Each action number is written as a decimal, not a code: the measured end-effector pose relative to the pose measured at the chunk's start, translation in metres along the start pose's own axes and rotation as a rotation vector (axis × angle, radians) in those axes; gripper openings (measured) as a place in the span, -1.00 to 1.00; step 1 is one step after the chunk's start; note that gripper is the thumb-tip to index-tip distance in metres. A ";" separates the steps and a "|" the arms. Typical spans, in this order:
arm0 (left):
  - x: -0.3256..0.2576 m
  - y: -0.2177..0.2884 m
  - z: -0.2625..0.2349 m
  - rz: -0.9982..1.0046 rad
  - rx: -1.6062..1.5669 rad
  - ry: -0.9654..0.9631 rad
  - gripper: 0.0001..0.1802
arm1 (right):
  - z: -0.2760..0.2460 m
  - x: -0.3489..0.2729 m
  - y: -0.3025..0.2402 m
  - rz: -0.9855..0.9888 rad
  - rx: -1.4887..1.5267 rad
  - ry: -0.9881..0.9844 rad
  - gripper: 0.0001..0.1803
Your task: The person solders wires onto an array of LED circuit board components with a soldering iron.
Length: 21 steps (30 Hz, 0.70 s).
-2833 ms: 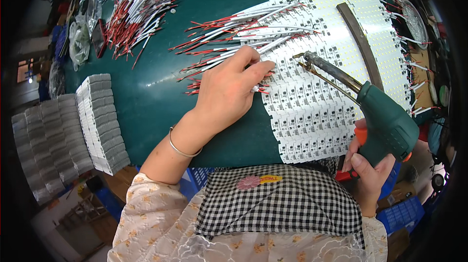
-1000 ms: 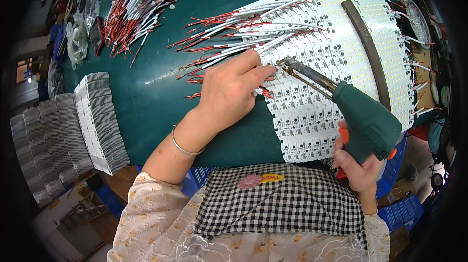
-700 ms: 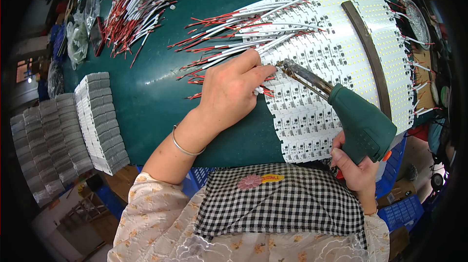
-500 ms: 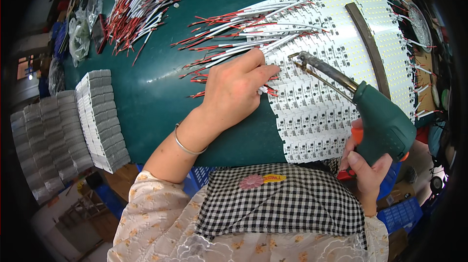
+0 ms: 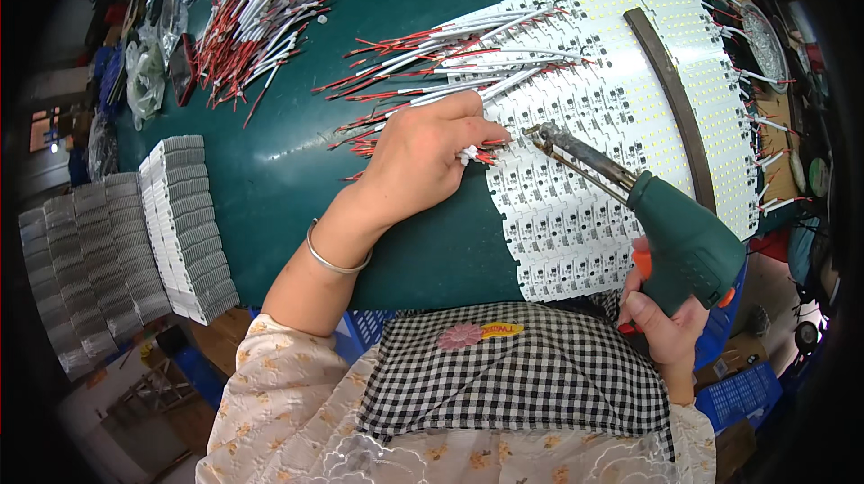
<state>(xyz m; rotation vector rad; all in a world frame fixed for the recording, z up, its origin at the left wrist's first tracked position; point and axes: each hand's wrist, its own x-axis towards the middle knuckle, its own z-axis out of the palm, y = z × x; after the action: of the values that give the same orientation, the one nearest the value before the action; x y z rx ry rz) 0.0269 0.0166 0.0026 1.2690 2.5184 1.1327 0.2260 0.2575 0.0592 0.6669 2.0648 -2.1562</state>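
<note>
My left hand (image 5: pixel 423 156) is closed round a small bunch of red and white wires (image 5: pixel 477 156) at the left edge of the white circuit boards (image 5: pixel 576 214). Wire ends with red tips poke out past its fingers. My right hand (image 5: pixel 664 327) grips a green soldering gun (image 5: pixel 688 237) with an orange trigger. The gun's metal tip (image 5: pixel 537 135) points left, over the boards and a little right of my left fingertips; I cannot tell whether it touches them. More wires (image 5: pixel 468 75) lie across the upper boards just beyond my left hand.
A dark bar (image 5: pixel 675 102) lies across the boards. At the far left is a large heap of red and white wires (image 5: pixel 261 21), beside clear plastic bags (image 5: pixel 148 75). Stacked white and grey strips (image 5: pixel 184 228) stand at the left edge. A coil of solder wire (image 5: pixel 765 43) sits far right.
The soldering gun and my right hand have shifted left, bringing the tip nearer my left hand. My left hand has moved slightly left with its wires. The boards appear slightly shifted left too.
</note>
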 end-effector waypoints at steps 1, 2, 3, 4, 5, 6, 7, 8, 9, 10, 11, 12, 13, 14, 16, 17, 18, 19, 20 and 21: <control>0.000 0.000 0.000 0.002 -0.019 -0.008 -0.44 | 0.000 0.000 -0.001 0.012 -0.020 -0.020 -0.40; -0.001 0.000 0.001 0.003 -0.020 -0.008 -0.44 | 0.000 -0.001 -0.002 0.024 -0.039 -0.041 -0.42; -0.002 0.000 0.001 0.014 -0.011 0.004 -0.44 | 0.000 -0.001 -0.001 0.024 -0.039 -0.041 -0.42; -0.003 0.000 0.002 0.025 -0.001 0.015 -0.43 | -0.001 -0.002 0.001 0.009 -0.011 -0.062 -0.50; -0.003 0.000 0.001 0.023 0.000 0.016 -0.43 | -0.002 -0.002 0.003 -0.006 0.018 -0.083 -0.56; -0.004 0.000 0.001 0.033 0.005 0.018 -0.43 | -0.002 -0.001 0.005 -0.005 0.018 -0.086 -0.56; -0.004 0.000 0.001 0.046 0.009 0.020 -0.43 | -0.003 0.001 0.005 -0.014 0.013 -0.123 -0.58; -0.003 -0.001 0.001 0.046 0.007 0.022 -0.43 | -0.003 0.002 0.005 -0.022 0.007 -0.160 -0.61; -0.003 -0.001 0.001 0.054 0.004 0.022 -0.43 | -0.003 0.002 0.005 -0.022 0.005 -0.160 -0.61; -0.003 -0.001 0.001 0.065 0.003 0.020 -0.43 | -0.003 0.001 0.005 -0.013 0.000 -0.165 -0.63; -0.002 0.000 0.002 0.067 0.002 0.020 -0.43 | -0.004 0.001 0.005 -0.003 -0.005 -0.169 -0.65; -0.002 0.000 0.003 0.077 0.013 0.030 -0.44 | -0.003 -0.001 0.004 -0.004 -0.006 -0.167 -0.65; -0.003 0.000 0.003 0.080 0.027 0.038 -0.45 | -0.001 -0.002 0.005 -0.005 -0.041 -0.131 -0.68; -0.004 0.000 0.004 0.076 0.028 0.037 -0.45 | 0.000 -0.002 0.005 -0.005 -0.077 -0.096 -0.70; -0.004 0.001 0.004 0.098 0.116 0.065 -0.48 | 0.001 -0.002 0.006 -0.022 -0.149 -0.106 -0.73; -0.004 0.001 0.004 0.100 0.113 0.064 -0.48 | 0.001 -0.003 0.005 -0.041 -0.224 -0.114 -0.76; -0.004 0.002 0.005 0.107 0.124 0.069 -0.50 | 0.002 -0.003 0.005 -0.040 -0.225 -0.111 -0.76; -0.004 0.003 0.005 0.111 0.139 0.073 -0.51 | 0.003 -0.004 0.006 -0.067 -0.273 -0.100 -0.79; -0.004 0.003 0.005 0.112 0.139 0.071 -0.51 | 0.003 -0.004 0.006 -0.094 -0.320 -0.088 -0.81; -0.003 0.003 0.005 0.114 0.152 0.071 -0.51 | 0.001 -0.004 0.007 -0.094 -0.318 -0.088 -0.81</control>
<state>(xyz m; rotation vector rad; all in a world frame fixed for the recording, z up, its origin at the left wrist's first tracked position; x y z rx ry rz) 0.0333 0.0185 0.0003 1.4503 2.6591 1.0429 0.2318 0.2553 0.0545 0.4381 2.3577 -1.7994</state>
